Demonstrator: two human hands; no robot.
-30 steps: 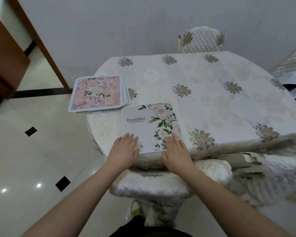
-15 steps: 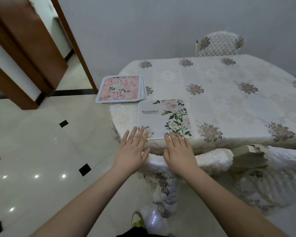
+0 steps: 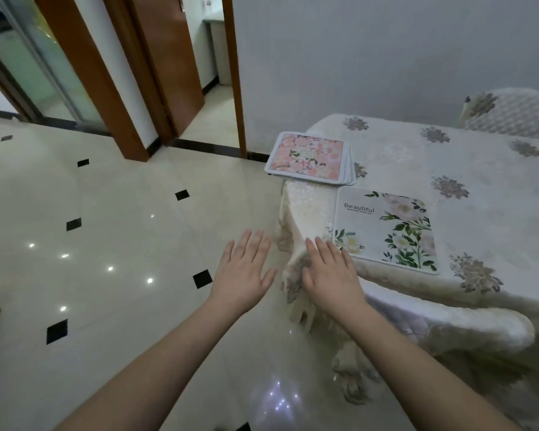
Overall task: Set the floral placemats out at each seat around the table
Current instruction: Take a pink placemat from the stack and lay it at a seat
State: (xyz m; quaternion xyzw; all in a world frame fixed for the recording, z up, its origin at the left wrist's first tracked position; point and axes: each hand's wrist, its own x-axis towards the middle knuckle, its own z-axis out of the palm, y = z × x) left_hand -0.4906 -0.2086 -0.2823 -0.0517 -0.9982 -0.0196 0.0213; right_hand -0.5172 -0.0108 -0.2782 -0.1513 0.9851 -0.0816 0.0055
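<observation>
- A white placemat (image 3: 386, 228) printed with "BeauTiful" and green-stemmed flowers lies flat on the table (image 3: 486, 213), close to its near edge and left corner.
- Just beyond it, at the table's far-left corner, sits a stack (image 3: 308, 158) of placemats with a pink floral one on top; the stack's left part juts out past the table edge.
- The stack and the single placemat lie near each other but apart.
- The left hand (image 3: 245, 272) hangs in the air over the floor (image 3: 106, 244), left of the table, palm down, fingers straight and slightly spread, holding nothing.
- The right hand (image 3: 332, 275) is also flat and empty, fingers straight, near the table's corner; its fingertips (image 3: 336, 245) reach toward the placemat's near-left corner, though whether they touch it is hard to tell.
- A cream cloth with brown flower motifs covers the table and drapes down at the corner.
- A quilted chair (image 3: 511, 112) stands at the far side.
- A padded seat (image 3: 448, 321) sits below the near edge.
</observation>
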